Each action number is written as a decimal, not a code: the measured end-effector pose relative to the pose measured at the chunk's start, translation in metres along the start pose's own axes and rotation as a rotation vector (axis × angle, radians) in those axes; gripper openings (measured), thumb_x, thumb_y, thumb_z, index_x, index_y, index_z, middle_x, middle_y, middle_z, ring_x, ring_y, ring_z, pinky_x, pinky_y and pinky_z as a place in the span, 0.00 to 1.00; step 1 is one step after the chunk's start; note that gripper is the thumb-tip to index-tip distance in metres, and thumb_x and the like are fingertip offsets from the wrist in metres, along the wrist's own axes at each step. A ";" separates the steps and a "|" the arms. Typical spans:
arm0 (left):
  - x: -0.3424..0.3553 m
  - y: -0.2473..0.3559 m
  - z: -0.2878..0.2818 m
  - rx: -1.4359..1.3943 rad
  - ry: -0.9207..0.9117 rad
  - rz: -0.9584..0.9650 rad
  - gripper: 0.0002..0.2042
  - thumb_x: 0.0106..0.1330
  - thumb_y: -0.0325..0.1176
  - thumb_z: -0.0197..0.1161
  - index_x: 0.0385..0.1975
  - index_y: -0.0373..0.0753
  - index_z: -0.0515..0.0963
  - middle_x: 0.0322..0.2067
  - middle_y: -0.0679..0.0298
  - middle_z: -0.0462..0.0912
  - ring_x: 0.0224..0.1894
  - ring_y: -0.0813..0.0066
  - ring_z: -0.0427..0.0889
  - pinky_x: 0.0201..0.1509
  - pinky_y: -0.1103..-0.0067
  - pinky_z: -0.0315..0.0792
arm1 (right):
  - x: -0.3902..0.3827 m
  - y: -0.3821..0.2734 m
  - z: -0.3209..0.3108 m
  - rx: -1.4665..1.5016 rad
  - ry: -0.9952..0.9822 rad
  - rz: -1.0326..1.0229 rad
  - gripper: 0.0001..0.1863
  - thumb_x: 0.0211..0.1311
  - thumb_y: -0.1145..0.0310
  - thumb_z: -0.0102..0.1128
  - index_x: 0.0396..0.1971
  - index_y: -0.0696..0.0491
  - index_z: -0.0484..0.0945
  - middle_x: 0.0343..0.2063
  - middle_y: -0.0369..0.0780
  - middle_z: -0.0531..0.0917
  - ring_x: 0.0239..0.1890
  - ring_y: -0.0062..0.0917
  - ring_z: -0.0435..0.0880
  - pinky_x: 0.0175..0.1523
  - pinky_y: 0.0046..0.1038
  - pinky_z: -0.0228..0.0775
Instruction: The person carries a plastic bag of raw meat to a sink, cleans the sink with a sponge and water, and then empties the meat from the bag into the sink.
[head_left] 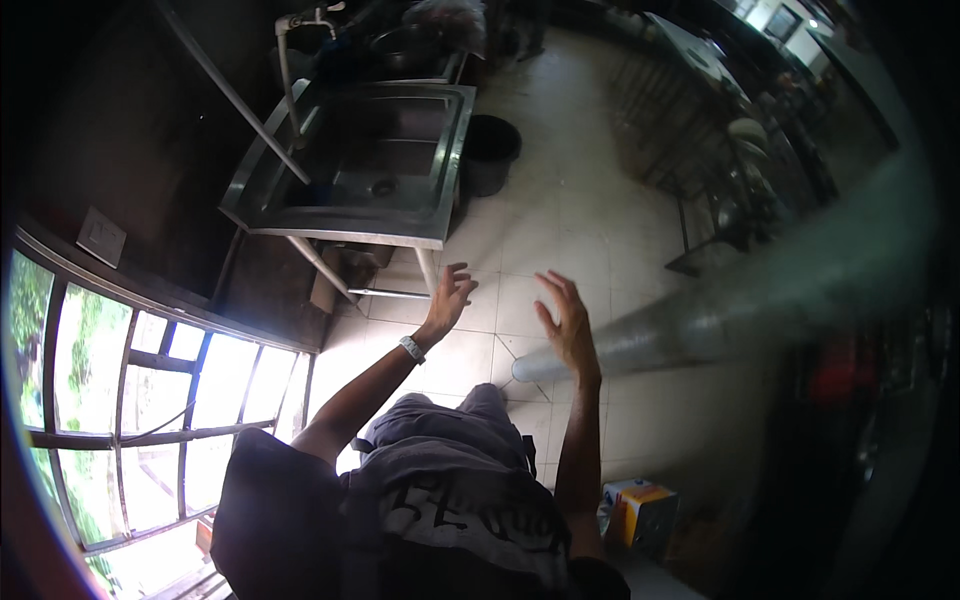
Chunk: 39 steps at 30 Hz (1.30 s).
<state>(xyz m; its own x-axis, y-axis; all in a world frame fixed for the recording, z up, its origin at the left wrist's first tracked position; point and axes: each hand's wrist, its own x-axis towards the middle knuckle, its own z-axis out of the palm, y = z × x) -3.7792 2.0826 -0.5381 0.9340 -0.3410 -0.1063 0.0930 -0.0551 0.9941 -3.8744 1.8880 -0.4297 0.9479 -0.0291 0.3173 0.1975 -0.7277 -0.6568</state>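
Observation:
My left hand (451, 301) is raised in front of my body, fingers apart and holding nothing, with a pale wristwatch (411, 349) on that wrist. To its right, my right hand (570, 328) is also up with its fingers spread and nothing in it. A gap separates the two hands. The nearest thing beyond my left hand is a stainless steel sink (345, 228) on pipe legs. A pale round column (640, 335) stands close by my right hand, apparently not touched.
A black bucket (490, 165) stands on the tiled floor beside the sink. Above the basin is a tap (310, 22); a barred window (160, 400) lies to my left. Metal racks (700, 190) line the right side. A yellow-and-white box (640, 508) sits near my right elbow.

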 end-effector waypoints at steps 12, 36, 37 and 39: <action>0.263 0.134 -0.004 0.093 0.212 0.316 0.23 0.60 0.35 0.54 0.53 0.34 0.60 0.48 0.52 0.70 0.48 0.65 0.74 0.48 0.74 0.70 | 0.274 0.165 -0.149 0.336 0.688 0.113 0.20 0.59 0.59 0.53 0.48 0.55 0.71 0.49 0.39 0.74 0.50 0.27 0.73 0.48 0.27 0.66; 0.835 0.197 -0.041 0.090 0.633 0.238 0.18 0.58 0.34 0.55 0.47 0.33 0.67 0.42 0.55 0.74 0.43 0.70 0.76 0.44 0.77 0.70 | 0.738 0.458 -0.218 -0.079 0.082 0.153 0.23 0.61 0.66 0.51 0.57 0.52 0.63 0.57 0.43 0.66 0.58 0.35 0.66 0.53 0.33 0.68; 0.856 0.202 -0.041 0.133 0.665 0.251 0.18 0.58 0.35 0.56 0.47 0.33 0.67 0.42 0.55 0.74 0.42 0.69 0.76 0.45 0.77 0.70 | 0.749 0.478 -0.223 -0.060 0.060 0.196 0.23 0.62 0.65 0.51 0.57 0.52 0.63 0.57 0.43 0.66 0.58 0.35 0.66 0.53 0.33 0.67; 0.895 0.205 -0.049 0.130 0.670 0.251 0.23 0.55 0.37 0.59 0.48 0.32 0.65 0.44 0.51 0.70 0.45 0.63 0.73 0.49 0.74 0.67 | 0.775 0.524 -0.224 -0.023 0.020 0.255 0.23 0.62 0.64 0.51 0.57 0.52 0.64 0.56 0.43 0.67 0.57 0.35 0.67 0.54 0.33 0.65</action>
<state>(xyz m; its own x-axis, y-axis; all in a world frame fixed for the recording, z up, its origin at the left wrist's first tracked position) -2.9077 1.8120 -0.4285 0.9364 0.2878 0.2006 -0.1542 -0.1760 0.9722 -3.0920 1.3311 -0.3748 0.9612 -0.2273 0.1565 -0.0536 -0.7101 -0.7021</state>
